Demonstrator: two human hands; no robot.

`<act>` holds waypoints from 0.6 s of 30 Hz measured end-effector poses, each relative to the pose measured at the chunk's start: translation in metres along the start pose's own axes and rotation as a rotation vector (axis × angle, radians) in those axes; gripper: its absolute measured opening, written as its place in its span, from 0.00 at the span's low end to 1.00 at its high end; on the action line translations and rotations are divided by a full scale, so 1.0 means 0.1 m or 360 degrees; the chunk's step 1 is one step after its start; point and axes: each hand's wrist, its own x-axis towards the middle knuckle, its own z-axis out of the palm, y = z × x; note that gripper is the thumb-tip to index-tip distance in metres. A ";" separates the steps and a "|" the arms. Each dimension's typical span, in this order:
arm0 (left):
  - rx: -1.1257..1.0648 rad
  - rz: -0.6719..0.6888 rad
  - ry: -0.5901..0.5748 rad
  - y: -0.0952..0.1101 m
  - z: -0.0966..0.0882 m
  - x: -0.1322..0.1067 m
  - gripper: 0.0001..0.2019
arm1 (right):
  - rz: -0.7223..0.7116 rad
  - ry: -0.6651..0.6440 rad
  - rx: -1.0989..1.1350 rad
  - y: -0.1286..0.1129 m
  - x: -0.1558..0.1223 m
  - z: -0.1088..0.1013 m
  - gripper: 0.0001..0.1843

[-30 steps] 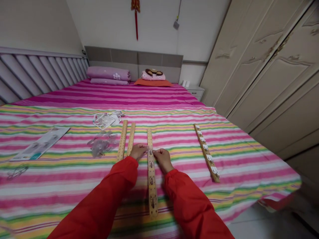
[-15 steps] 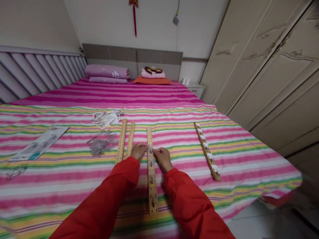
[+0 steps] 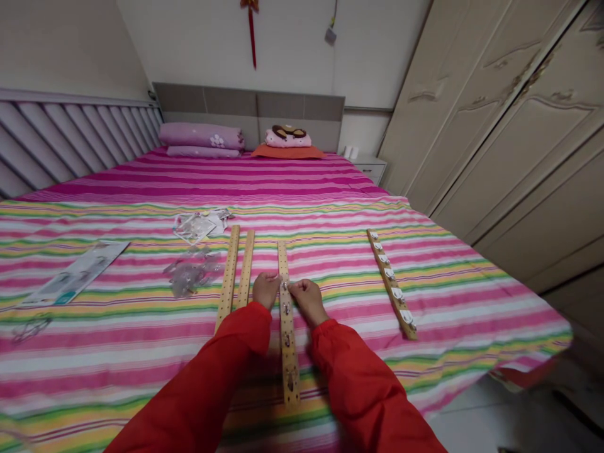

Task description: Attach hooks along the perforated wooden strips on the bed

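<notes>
Bed (image 3: 325, 182): a pink-and-white striped sheet (image 3: 117, 352) is covering its nearer part, a grey panelled headboard (image 3: 221, 102) standing at the far edge
Wardrobe (image 3: 514, 163): carved cream doors are rising beyond the bed's right edge
Perforated strip (image 3: 285, 324): slim, wooden-looking, it is lying well in from that edge, bearing metal hooks (image 3: 287, 340)
Left hand (image 3: 267, 289) and right hand (image 3: 307, 301): fingers are bunching at the strip's opposite sides; I cannot tell what they are grasping

A lilac slatted bed rail (image 3: 78, 135) runs along the left. At the far end, a grey headboard (image 3: 302, 106) backs folded purple bedding (image 3: 201, 135) and, further right, a pink bundle (image 3: 277, 139) on an orange cushion (image 3: 287, 153). A red tassel ornament (image 3: 253, 41) hangs above. Right stand a white nightstand (image 3: 370, 170) and cream wardrobe (image 3: 476, 163).
</notes>
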 end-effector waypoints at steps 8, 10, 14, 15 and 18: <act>0.0375 -0.0185 -0.0246 0.14 -0.07 0.16 0.14 | 0.0086 -0.0056 0.0031 0.05 0.08 0.00 0.09; 0.0481 -0.0194 -0.0257 0.14 -0.08 0.21 0.13 | 0.0080 -0.0072 0.0033 0.09 0.10 0.00 0.10; 0.0648 -0.0171 -0.0238 0.12 -0.10 0.24 0.14 | 0.0065 -0.0093 0.0032 0.16 0.14 -0.01 0.11; 0.0707 -0.0149 -0.0228 0.13 -0.10 0.23 0.15 | 0.0060 -0.0096 0.0037 0.17 0.15 -0.01 0.12; 0.0971 -0.0064 -0.0223 0.18 -0.08 0.14 0.20 | 0.0041 -0.0102 0.0051 0.18 0.16 -0.01 0.12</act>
